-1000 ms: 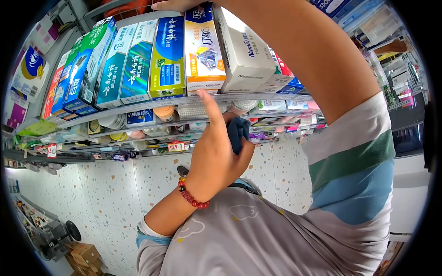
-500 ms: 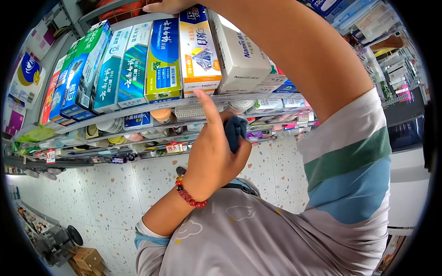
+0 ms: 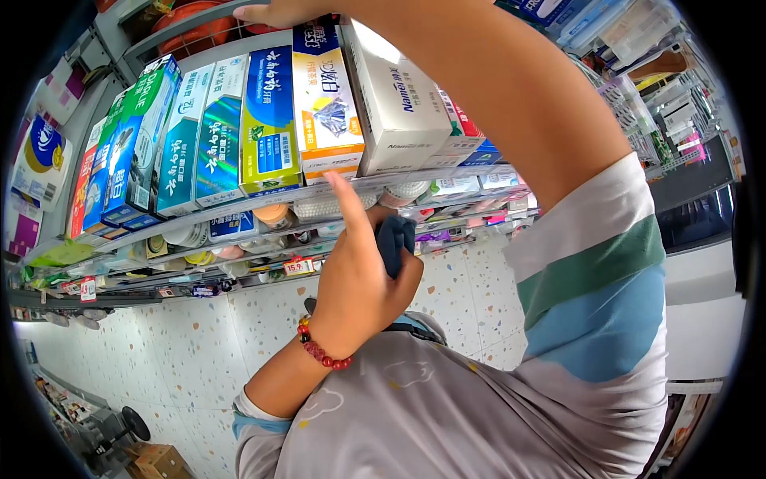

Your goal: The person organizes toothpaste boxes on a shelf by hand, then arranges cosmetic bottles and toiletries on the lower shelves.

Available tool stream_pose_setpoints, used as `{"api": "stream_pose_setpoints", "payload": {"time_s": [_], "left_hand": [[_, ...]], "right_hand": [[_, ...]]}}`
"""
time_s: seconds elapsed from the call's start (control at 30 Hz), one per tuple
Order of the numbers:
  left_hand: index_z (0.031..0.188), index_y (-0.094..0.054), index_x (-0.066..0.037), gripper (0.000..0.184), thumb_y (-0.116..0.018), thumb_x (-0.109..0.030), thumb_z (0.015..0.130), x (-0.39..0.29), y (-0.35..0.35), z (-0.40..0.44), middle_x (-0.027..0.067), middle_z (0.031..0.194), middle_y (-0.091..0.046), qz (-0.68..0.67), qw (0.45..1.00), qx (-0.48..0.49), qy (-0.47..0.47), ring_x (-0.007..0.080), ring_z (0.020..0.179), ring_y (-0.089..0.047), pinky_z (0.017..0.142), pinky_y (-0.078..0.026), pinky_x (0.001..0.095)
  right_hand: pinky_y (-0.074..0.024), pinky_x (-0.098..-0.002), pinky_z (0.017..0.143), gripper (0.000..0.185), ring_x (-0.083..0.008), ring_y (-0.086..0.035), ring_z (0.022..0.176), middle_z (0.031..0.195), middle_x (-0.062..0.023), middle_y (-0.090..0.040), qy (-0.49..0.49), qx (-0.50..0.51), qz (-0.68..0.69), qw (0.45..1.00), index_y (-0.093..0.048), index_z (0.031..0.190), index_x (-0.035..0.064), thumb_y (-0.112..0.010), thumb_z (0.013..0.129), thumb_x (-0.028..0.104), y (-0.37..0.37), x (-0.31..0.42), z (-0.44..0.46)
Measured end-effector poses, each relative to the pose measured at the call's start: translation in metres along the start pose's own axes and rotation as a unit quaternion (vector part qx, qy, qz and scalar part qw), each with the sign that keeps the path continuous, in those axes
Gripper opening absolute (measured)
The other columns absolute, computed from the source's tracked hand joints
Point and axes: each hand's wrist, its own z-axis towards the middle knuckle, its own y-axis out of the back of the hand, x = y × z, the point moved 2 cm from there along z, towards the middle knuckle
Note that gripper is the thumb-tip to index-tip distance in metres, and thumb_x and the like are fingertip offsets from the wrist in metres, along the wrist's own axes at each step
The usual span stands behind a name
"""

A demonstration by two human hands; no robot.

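Observation:
My left hand, a beaded bracelet at its wrist, is closed on a dark blue cloth; one finger stretches up to the shelf edge by an orange and white box. Over the shelf, my right arm reaches up to the top of the view. My right hand is there by the wire rack, partly cut off, with one finger stretched out to the left. No object shows in it. A row of upright toothpaste boxes, among them a blue and green box and a white box, stands below it.
Lower shelves hold jars and packs above a price tag. A red item lies behind the wire rack. Speckled floor extends below, with a cardboard box at the lower left. More goods hang at the right.
The shelf and boxes have shifted slightly left and down in view. Both hands have moved slightly left in view, the left one still holding the cloth.

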Motion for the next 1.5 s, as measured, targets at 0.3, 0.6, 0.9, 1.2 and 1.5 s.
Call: {"api": "stream_pose_setpoints", "payload": {"time_s": [0.3,0.6,0.9,1.2,1.5], "left_hand": [[0.164,0.003,0.013,0.111,-0.072,-0.007,0.084,0.001,-0.022,-0.001,0.0296,0.119,-0.07,0.015,0.997,0.061,-0.052,0.0446,0.095,-0.072,0.082,-0.059,0.0468],[0.16,0.015,0.016,0.116,-0.071,-0.006,0.085,0.001,-0.019,0.004,0.0266,0.122,-0.069,-0.023,0.999,0.021,-0.041,0.0405,0.101,-0.073,0.086,-0.06,0.0408],[0.16,0.015,0.016,0.115,-0.071,-0.005,0.086,0.001,-0.017,0.009,0.0238,0.119,-0.069,-0.037,0.998,0.024,-0.054,0.0391,0.101,-0.073,0.087,-0.059,0.0396],[0.163,0.008,0.014,0.114,-0.072,-0.005,0.084,0.001,-0.018,0.008,0.0245,0.117,-0.069,-0.009,0.996,0.021,-0.083,0.0401,0.097,-0.072,0.084,-0.059,0.0418],[0.164,0.004,0.012,0.112,-0.071,-0.006,0.083,0.005,-0.027,0.01,0.0281,0.113,-0.068,0.017,0.995,0.057,-0.079,0.0448,0.093,-0.07,0.079,-0.059,0.0479]], "right_hand": [[-0.0284,-0.05,0.125,0.098,-0.0415,-0.04,0.153,0.16,-0.0241,-0.05,-0.088,-0.051,0.012,0.995,-0.055,0.151,0.001,-0.014,0.105,0.076,0.017,-0.033,-0.046],[-0.0423,-0.0497,0.115,0.091,-0.0348,-0.061,0.137,0.147,-0.0222,-0.063,-0.087,-0.098,0.0,0.991,-0.069,0.143,0.0111,-0.031,0.1,0.082,-0.022,-0.081,0.002],[-0.0445,-0.0487,0.113,0.087,-0.0322,-0.065,0.134,0.142,-0.0218,-0.067,-0.069,-0.096,-0.023,0.993,-0.075,0.135,0.0142,-0.029,0.102,0.08,-0.027,-0.079,0.025],[-0.0452,-0.0468,0.113,0.093,-0.0351,-0.064,0.134,0.141,-0.0237,-0.067,-0.088,-0.149,0.011,0.985,-0.074,0.135,0.0083,-0.03,0.1,0.082,-0.033,-0.069,0.031],[-0.0329,-0.0443,0.123,0.093,-0.0396,-0.046,0.149,0.157,-0.0247,-0.052,-0.183,-0.149,0.097,0.967,-0.055,0.151,0.001,-0.021,0.105,0.075,0.002,-0.068,-0.029]]}}
